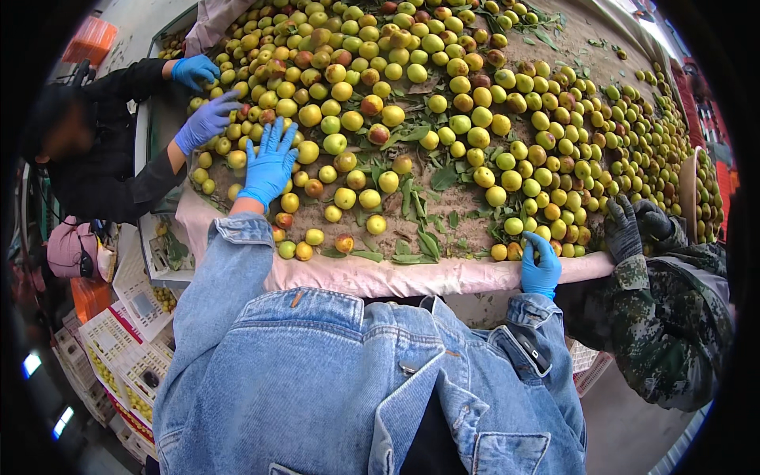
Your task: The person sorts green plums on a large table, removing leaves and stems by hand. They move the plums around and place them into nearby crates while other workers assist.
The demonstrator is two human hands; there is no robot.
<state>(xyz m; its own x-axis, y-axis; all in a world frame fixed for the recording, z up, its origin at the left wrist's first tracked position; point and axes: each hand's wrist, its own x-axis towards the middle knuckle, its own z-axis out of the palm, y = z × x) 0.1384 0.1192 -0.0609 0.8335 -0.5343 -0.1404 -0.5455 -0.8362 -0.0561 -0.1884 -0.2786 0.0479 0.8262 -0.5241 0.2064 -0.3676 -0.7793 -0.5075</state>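
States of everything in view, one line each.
Fruit, loose, green to reddish
Left hand, open, spread against fruit
Right hand, curled, grip unclear
Leaves, scattered
Pink cloth, draped over edge
White crates, fruit visible inside
Left co-worker's purple glove, worn
Right co-worker's dark glove, worn

Fruit (pixel 335 144) lies over most of the table (pixel 380 279), leaves (pixel 445 177) among it. The left hand (pixel 271 165) is on fruit toward the left edge, the right hand (pixel 541 267) at the near edge. A co-worker's hands (pixel 195 71) are inside the left edge, another person's hands (pixel 624 229) by the near right corner. Boxes (pixel 119 348) stand off the near left corner.
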